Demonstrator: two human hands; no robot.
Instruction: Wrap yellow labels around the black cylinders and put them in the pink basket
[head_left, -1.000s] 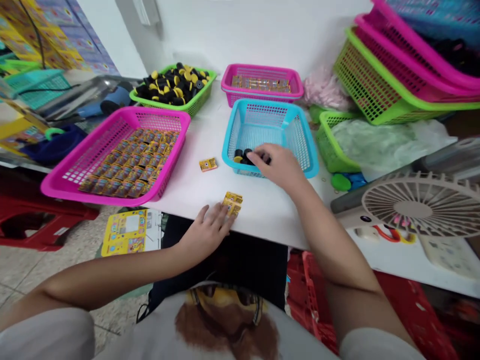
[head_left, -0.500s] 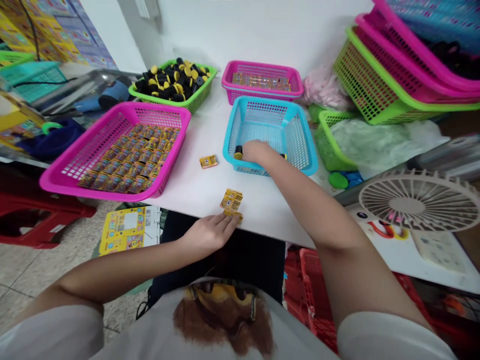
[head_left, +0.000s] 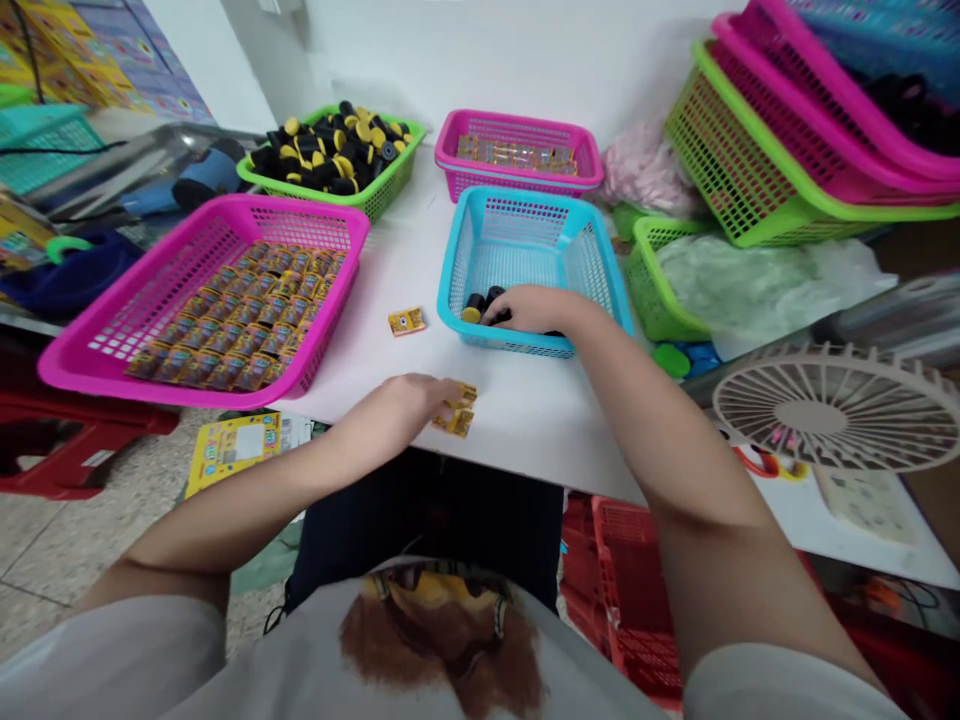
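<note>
Hands at blue basket and yellow packets

Right hand [head_left: 534,308] is inside the blue basket [head_left: 596,270], at its near-left corner, fingers curled over small black cylinders [head_left: 491,298]; one has a yellow cap [head_left: 471,315]. Can't tell if I'm actually pinching one, the fingertips are hidden behind the knuckles. Cylinders lie on their sides, long axes roughly pointing left-right, yellow end toward the left wall of the basket.

Left hand [head_left: 416,397] sits on the white table [head_left: 517,415] near its front edge, fingers together and bent, pressed onto a small stack of yellow packets [head_left: 457,412]. Packets lie flat, long axis running away from me, tilted slightly right. Print on them too small to read.

One more yellow packet [head_left: 406,321] lies alone, flat, on bare table between the big pink basket [head_left: 330,300] and the blue one, touching neither.

Open room: a bare strip of table runs between those two baskets and along the front edge by my left hand. Right of the blue basket it's crowded: small green basket [head_left: 645,290] just beside it, white fan [head_left: 832,410] near the table edge.

Far side: green basket [head_left: 375,195] of black and yellow parts, small pink basket [head_left: 525,180] of packets. Big pink basket holds rows of flat packets, overhanging the table's left edge. Yellow printed card [head_left: 232,450] on the floor, text unreadable.
</note>
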